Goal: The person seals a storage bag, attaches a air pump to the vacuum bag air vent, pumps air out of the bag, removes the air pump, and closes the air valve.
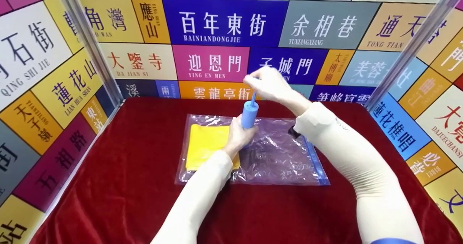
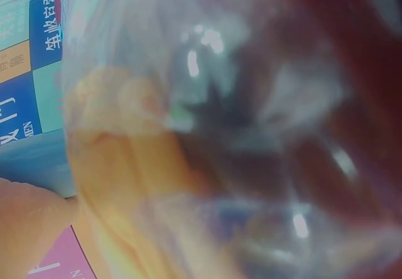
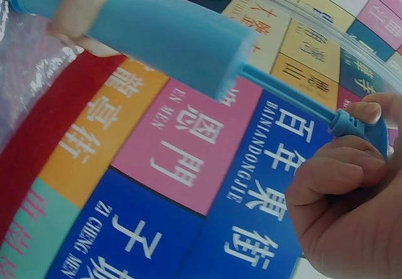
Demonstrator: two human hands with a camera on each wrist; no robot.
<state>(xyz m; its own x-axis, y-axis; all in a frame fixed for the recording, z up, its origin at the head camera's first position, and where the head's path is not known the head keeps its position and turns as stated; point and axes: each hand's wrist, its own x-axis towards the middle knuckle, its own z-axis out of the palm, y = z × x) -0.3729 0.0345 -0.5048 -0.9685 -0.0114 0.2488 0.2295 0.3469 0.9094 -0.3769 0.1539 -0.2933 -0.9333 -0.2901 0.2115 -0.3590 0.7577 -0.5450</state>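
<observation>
A blue hand pump (image 1: 249, 114) stands tilted over the clear plastic bag (image 1: 282, 150), its plunger rod drawn out of the barrel. My left hand (image 1: 238, 133) grips the barrel low down, above the bag. Higher up, my right hand (image 1: 271, 83) holds the plunger; in the right wrist view its fingers curl round the blue handle (image 3: 377, 134). Inside the bag's left half lies a folded yellow cloth (image 1: 206, 146), partly covered by my left arm. Blurred, shiny plastic fills most of the left wrist view. The pump's lower end is hidden by my left hand in the head view.
Dark red cloth (image 1: 144, 164) covers the table under the bag. A blue strip (image 1: 317, 164) runs along the bag's right edge. Walls with coloured sign panels (image 1: 224, 21) enclose the back and sides, with clear posts (image 1: 90, 45) at the corners.
</observation>
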